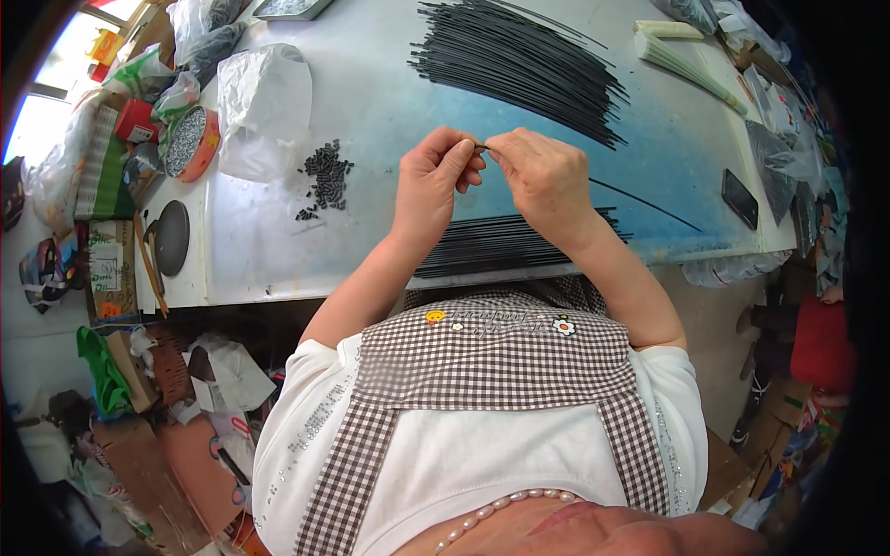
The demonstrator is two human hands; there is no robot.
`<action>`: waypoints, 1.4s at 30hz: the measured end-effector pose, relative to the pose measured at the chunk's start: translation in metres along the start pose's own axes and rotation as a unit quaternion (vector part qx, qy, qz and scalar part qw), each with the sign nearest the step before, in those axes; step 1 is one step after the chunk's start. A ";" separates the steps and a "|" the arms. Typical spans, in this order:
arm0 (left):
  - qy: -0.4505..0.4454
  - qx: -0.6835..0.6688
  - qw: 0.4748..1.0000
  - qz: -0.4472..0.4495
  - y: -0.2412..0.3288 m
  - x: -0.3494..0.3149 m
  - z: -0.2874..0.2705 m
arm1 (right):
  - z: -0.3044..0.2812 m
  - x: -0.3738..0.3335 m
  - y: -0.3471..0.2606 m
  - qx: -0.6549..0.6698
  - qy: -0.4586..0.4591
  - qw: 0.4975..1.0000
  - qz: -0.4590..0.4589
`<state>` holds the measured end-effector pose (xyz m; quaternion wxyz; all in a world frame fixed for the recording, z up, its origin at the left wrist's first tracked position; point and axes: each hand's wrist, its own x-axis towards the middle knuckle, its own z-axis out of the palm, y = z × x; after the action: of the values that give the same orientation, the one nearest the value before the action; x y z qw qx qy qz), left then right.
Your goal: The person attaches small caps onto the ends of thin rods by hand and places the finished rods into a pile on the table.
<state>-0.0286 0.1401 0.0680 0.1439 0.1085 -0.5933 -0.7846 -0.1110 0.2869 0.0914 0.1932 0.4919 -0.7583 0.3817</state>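
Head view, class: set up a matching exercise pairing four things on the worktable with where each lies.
Things:
1. fan of black rods
2. heap of small black pieces
3. round tin
4. dark phone

Places:
A. near the table's right edge
B. at the table's left edge, beside clear bags
C. far side of the table, beyond the hands
D. left of the left hand, by a white bag

Pairs: 1-C, 2-D, 3-B, 4-A
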 end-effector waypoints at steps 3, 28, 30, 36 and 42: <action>0.043 0.083 0.994 0.055 -0.001 -0.003 0.004 | 0.002 -0.002 -0.002 -0.075 -0.064 0.995 -0.031; 0.200 0.580 0.764 0.201 -0.026 0.008 -0.136 | 0.048 0.011 0.102 -0.054 -0.067 0.995 0.044; 0.204 0.636 0.721 0.186 -0.027 0.005 -0.152 | 0.050 0.024 0.100 -0.152 -0.031 0.986 -0.055; 0.150 0.687 0.696 0.149 -0.037 0.011 -0.175 | 0.052 -0.026 0.027 0.055 -0.289 0.956 0.011; 0.134 0.691 0.694 0.151 -0.037 0.017 -0.169 | 0.070 -0.044 0.009 0.045 -0.340 0.939 -0.011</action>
<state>0.0095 -0.0082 -0.0135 0.2224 0.1904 -0.9511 -0.0988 -0.0940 0.2614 0.0137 -0.0942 0.6091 -0.7551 0.2234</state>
